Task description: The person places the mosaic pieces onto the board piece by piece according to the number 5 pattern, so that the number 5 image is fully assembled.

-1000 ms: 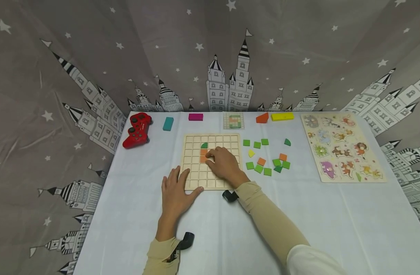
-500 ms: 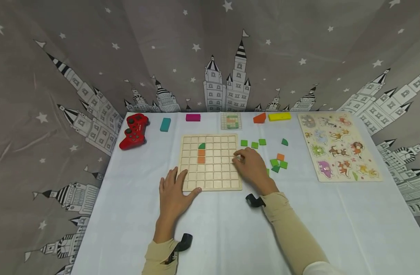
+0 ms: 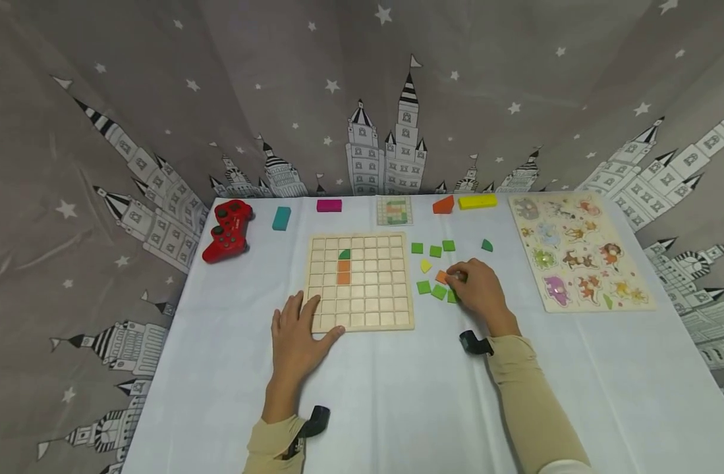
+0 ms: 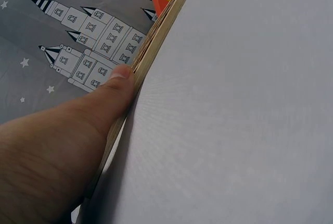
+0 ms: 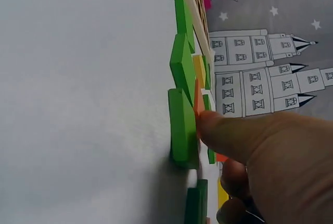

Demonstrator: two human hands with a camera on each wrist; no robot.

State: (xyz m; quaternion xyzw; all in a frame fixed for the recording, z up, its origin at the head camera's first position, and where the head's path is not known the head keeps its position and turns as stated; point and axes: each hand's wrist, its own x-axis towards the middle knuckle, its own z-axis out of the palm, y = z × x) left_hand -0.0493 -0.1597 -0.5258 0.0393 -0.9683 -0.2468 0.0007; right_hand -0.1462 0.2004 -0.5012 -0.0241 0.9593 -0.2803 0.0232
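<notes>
Right of the frame's middle, the right hand (image 3: 483, 291), fingers bent, touches an orange square tile (image 3: 441, 277); I can't tell if it has hold. Left of the middle, the left hand (image 3: 294, 342) lies spread over the corner of the grid board (image 3: 371, 289), holding nothing. Best pinch the tile's edges softly so nearby green tiles (image 3: 439, 291) don't slide.

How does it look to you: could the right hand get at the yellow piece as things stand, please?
Probably yes: the right hand is close by, at an orange tile, and the yellow piece lies uncovered, with only that flat tile between them.
</notes>
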